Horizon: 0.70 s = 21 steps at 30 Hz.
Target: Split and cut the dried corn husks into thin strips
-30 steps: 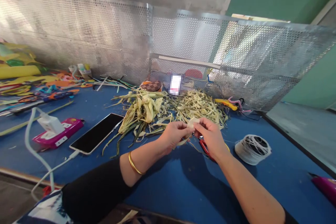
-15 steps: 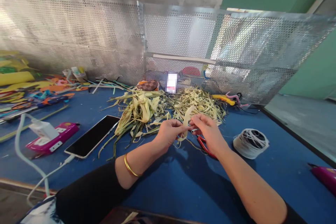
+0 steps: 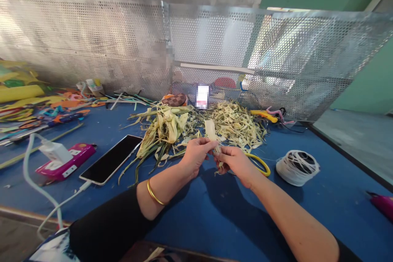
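Observation:
A pale strip of corn husk (image 3: 210, 129) stands up between my two hands, its wide end pointing away from me. My left hand (image 3: 196, 153) pinches it between thumb and fingers from the left. From the right, my right hand (image 3: 235, 163) grips its lower part, where a thin frayed end hangs below the fingers. Just beyond the hands lie a heap of larger husks (image 3: 172, 125) and a heap of shredded husk strips (image 3: 236, 125). A curved yellow handle (image 3: 264, 166) shows behind my right hand; the rest of that tool is hidden.
A spool of white string (image 3: 297, 168) stands on the blue table (image 3: 239, 229) at the right. On the left are a phone (image 3: 112, 159) with a white cable and a magenta power strip (image 3: 69, 161). A perforated metal screen (image 3: 211, 41) runs along the back.
The husk strip has turned from curved to more upright, its wide face showing. My right hand has moved lower and closer around its base. The yellow handle shows where a red one did before.

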### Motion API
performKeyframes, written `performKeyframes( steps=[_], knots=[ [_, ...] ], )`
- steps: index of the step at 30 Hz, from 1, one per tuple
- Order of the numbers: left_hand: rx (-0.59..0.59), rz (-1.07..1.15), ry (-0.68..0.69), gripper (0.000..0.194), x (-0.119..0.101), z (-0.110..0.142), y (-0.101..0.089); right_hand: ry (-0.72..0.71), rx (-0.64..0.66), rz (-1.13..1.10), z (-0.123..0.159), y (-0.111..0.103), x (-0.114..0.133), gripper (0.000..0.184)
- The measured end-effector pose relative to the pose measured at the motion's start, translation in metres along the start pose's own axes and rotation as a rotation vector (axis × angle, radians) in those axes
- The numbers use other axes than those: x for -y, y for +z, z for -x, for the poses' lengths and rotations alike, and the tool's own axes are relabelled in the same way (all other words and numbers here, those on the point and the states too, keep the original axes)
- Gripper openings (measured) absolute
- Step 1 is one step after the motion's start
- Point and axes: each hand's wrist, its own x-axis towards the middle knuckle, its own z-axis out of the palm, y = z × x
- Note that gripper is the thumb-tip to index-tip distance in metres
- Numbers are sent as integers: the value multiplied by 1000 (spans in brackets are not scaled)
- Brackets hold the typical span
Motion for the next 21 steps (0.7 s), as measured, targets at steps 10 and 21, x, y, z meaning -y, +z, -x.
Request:
performKeyframes(
  steps=[10,21],
  knots=[
    [-165,-108,80,29,-3,-12,-9,-54,-237,1399,13,-54,12,20],
    [-209,-98,120,21,-6,-11,-10,9,-118,1577,17,-63,11,55]
  ],
)
